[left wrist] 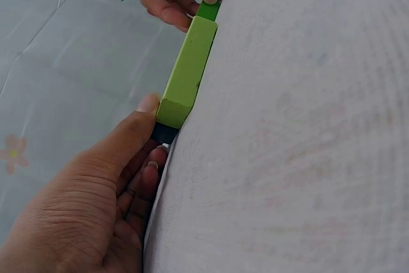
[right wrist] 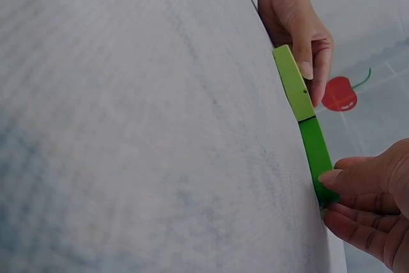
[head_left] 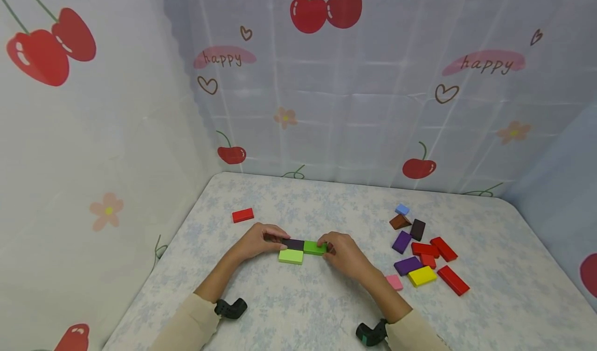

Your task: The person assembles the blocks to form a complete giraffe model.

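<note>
Thumb and fingers of my left hand (head_left: 262,240) pinch the left end of a dark block (head_left: 294,244) on the table. In the left wrist view that dark block (left wrist: 165,133) is mostly hidden behind a light green block (left wrist: 187,71). This light green block (head_left: 291,256) lies along the near side of the dark one. To the right, a bright green block (head_left: 314,248) sits end to end with the dark block. My right hand (head_left: 345,255) pinches its right end, and the right wrist view shows the thumb on the green block (right wrist: 316,158).
Alone at the back left lies a red block (head_left: 243,215). A loose group on the right includes a yellow block (head_left: 422,276), a purple block (head_left: 402,242), a brown block (head_left: 399,221), a blue block (head_left: 402,209) and several red ones. Beside my right forearm is a pink block (head_left: 394,282).
</note>
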A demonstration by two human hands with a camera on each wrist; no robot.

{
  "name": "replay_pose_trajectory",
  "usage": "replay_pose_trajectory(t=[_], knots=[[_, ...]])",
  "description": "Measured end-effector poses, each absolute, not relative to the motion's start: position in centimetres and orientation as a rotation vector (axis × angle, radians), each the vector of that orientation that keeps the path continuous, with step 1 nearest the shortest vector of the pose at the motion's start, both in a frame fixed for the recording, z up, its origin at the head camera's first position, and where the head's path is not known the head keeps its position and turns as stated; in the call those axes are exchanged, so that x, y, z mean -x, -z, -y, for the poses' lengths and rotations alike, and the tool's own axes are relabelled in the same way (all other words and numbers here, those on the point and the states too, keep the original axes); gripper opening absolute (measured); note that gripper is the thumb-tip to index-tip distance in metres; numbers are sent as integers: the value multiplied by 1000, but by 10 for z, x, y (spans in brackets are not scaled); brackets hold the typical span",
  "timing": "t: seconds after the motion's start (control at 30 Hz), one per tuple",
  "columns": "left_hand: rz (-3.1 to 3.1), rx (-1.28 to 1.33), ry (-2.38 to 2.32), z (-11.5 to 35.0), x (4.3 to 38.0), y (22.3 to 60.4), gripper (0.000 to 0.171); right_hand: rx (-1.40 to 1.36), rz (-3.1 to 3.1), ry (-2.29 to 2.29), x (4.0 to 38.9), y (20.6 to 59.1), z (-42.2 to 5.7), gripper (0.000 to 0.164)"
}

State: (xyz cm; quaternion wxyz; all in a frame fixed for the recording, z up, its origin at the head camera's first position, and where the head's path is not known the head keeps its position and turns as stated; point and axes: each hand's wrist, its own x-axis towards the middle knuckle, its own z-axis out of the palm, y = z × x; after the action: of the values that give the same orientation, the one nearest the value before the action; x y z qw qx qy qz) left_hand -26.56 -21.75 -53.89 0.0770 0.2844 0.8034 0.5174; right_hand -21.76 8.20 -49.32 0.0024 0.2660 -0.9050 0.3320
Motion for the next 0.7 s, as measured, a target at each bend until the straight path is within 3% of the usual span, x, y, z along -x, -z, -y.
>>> replay_pose_trajectory(t=[0.7], knots=[[-2413,-807,-1567,215,264,537,29,-823,2879,-1016,217,490,-82,28]])
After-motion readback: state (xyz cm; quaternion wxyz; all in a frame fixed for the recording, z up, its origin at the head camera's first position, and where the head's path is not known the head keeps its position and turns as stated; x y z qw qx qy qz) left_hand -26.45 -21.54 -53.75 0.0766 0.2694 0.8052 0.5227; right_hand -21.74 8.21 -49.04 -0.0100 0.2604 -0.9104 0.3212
